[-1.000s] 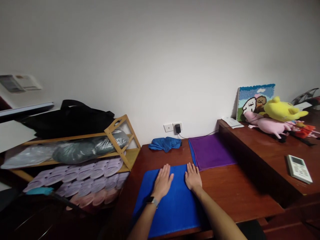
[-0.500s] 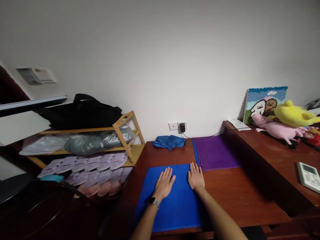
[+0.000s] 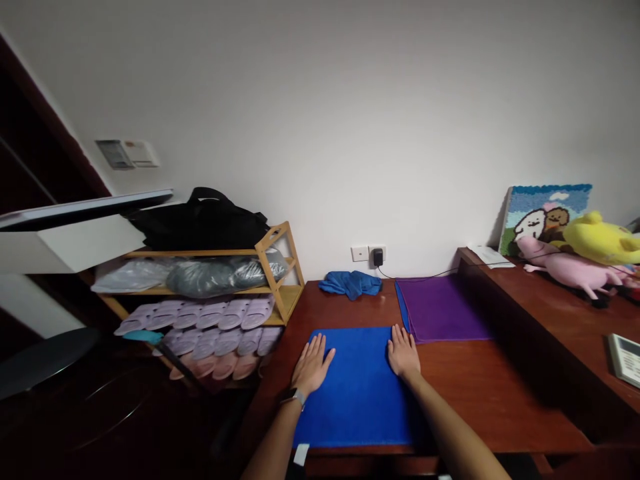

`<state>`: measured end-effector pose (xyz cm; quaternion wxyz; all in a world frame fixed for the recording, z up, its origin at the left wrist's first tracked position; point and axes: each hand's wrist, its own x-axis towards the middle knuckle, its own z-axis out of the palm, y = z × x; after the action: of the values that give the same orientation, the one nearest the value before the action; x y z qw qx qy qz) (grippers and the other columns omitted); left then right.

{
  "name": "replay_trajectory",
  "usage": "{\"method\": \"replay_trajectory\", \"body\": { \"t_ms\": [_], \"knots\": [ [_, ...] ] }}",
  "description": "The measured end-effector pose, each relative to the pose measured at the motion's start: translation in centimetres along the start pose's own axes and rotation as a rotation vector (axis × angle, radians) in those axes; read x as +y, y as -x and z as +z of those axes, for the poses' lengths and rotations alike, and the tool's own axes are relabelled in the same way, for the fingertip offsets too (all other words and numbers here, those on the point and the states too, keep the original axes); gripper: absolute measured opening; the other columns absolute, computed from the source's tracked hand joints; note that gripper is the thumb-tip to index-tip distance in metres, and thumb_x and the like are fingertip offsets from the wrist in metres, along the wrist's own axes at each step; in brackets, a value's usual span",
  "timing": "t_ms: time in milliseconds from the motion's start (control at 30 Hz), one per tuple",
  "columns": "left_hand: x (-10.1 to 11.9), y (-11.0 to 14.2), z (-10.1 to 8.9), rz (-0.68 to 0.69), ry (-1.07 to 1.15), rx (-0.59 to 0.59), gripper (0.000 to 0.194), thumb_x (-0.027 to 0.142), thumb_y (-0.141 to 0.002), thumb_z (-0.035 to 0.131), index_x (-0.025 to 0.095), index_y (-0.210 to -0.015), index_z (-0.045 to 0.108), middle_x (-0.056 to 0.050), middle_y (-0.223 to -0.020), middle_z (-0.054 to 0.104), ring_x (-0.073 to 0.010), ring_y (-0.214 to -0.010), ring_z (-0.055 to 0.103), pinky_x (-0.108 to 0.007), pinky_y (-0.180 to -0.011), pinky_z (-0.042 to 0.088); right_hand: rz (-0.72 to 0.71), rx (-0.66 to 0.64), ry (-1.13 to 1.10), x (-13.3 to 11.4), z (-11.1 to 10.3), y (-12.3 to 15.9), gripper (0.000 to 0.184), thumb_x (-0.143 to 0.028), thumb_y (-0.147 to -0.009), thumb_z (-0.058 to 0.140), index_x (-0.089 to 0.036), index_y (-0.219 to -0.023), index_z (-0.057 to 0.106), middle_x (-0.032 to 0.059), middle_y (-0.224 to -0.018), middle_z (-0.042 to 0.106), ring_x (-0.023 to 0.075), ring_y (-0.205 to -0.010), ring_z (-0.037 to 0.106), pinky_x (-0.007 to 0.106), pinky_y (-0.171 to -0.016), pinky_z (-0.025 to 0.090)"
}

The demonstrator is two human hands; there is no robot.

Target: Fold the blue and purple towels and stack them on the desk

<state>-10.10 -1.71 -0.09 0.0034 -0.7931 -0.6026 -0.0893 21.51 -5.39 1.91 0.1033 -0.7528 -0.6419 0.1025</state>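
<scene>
A blue cloth (image 3: 357,387) lies spread flat on the brown wooden table (image 3: 460,380). My left hand (image 3: 313,365) rests flat on the cloth's far left corner, fingers stretched out, a watch (image 3: 294,395) on its wrist. On the far right corner lies my right hand (image 3: 404,352), palm down with the fingers extended. A white tag (image 3: 301,455) shows at the cloth's near left corner. Just beyond my right hand is a flat purple cloth (image 3: 445,310), with a blue edge showing under its left side. A crumpled blue cloth (image 3: 351,284) sits near the wall.
A wooden rack (image 3: 283,267) with slippers (image 3: 225,313) and a black bag (image 3: 205,223) stands at left. On the raised surface at right are plush toys (image 3: 565,263), a picture (image 3: 545,213) and a calculator-like device (image 3: 626,360). A plugged-in adapter (image 3: 378,257) trails a cord.
My left hand has slid leftward across the blue cloth to its left edge. My right hand stays at the far right corner. The view has turned slightly left, and the white tag now shows.
</scene>
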Motion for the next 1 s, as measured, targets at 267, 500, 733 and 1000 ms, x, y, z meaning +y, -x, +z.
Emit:
{"method": "replay_trajectory", "body": {
  "t_ms": [267, 500, 733, 1000],
  "knots": [
    [0.4, 0.0, -0.7, -0.012, 0.013, -0.023, 0.085, 0.068, -0.100, 0.011, 0.009, -0.159, 0.029, -0.013, -0.167, 0.026, -0.0247, -0.156, 0.022, -0.045, -0.127, 0.017, -0.016, 0.071, -0.043, -0.3, -1.7, 2.9, 0.063, -0.035, -0.103, 0.016, -0.015, -0.163, 0.020, -0.0019, -0.169, 0.017, 0.0176, -0.156, 0.011, 0.038, -0.127, 0.003],
    [0.2, -0.6, -0.1, -0.019, 0.018, -0.024, 0.081, 0.065, -0.101, 0.014, 0.013, -0.160, 0.028, -0.013, -0.167, 0.026, -0.0259, -0.156, 0.021, -0.049, -0.126, 0.017, -0.010, -0.075, -0.007, 0.1, -0.5, 5.8, 0.068, -0.047, -0.104, 0.014, -0.014, -0.163, 0.013, -0.0008, -0.170, 0.009, 0.0201, -0.157, 0.005, 0.042, -0.127, 0.004],
    [-0.1, -0.5, -0.8, -0.012, -0.009, -0.031, 0.081, 0.065, -0.101, 0.016, 0.012, -0.160, 0.029, -0.013, -0.167, 0.027, -0.0263, -0.156, 0.022, -0.049, -0.126, 0.017, -0.012, -0.058, -0.028, 0.1, 0.0, 6.0, 0.069, -0.048, -0.103, 0.013, -0.014, -0.163, 0.011, 0.0001, -0.170, 0.006, 0.0202, -0.157, 0.002, 0.042, -0.127, 0.000],
    [10.9, -0.7, -1.9, 0.218, 0.083, 0.091, 0.071, 0.056, -0.105, 0.014, 0.013, -0.161, 0.026, -0.011, -0.168, 0.026, -0.0237, -0.156, 0.019, -0.048, -0.128, 0.017, -0.015, -0.042, -0.051, 0.1, -0.5, 6.1, 0.067, -0.045, -0.103, 0.014, -0.014, -0.163, 0.013, 0.0010, -0.170, 0.008, 0.0207, -0.157, 0.002, 0.042, -0.127, 0.000]
  ]
}}
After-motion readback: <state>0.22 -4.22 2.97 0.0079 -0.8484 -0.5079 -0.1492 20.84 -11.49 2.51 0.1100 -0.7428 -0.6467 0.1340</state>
